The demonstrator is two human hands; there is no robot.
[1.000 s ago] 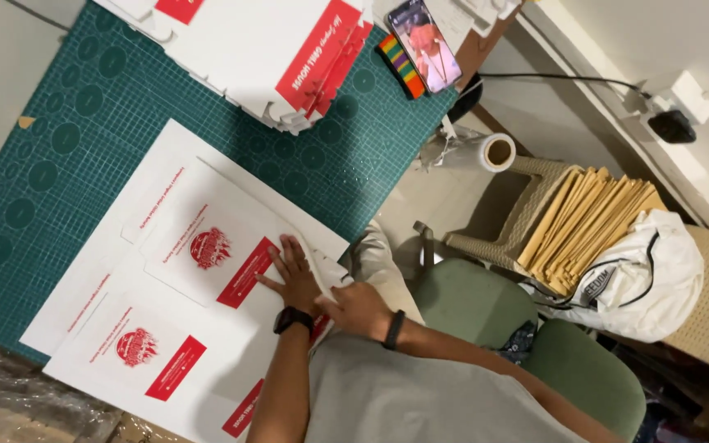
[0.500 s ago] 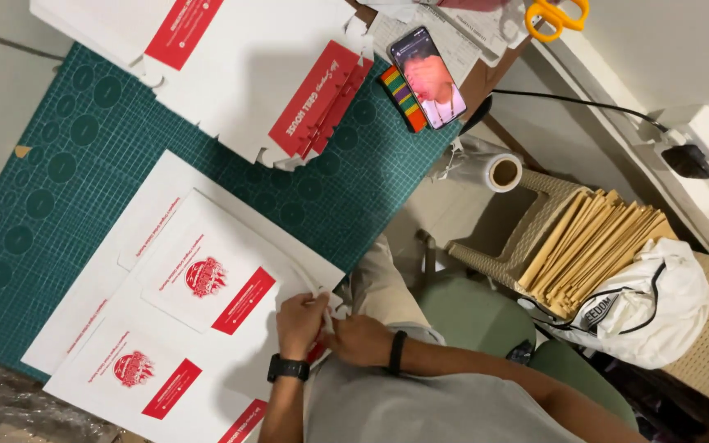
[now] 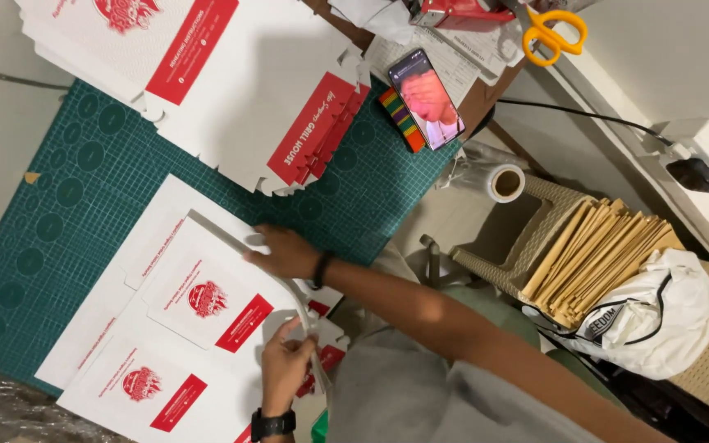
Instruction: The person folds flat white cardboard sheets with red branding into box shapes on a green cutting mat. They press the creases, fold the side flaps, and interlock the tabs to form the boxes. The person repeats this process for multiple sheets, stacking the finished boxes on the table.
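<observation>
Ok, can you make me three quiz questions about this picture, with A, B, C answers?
1. Where are the yellow scissors?
A. at the top, by the papers
B. on the mat
C. in a hand

2. What colour is the cutting mat?
A. blue
B. green
C. red

3. What is the right hand doing?
A. lying flat on a white cardboard sheet
B. holding a phone
C. making a fist in the air

Answers: 1 A, they lie far from both hands. 2 B, it is green with a grid. 3 A, its fingers are spread on the sheet, while the left hand pinches a flap.
</observation>
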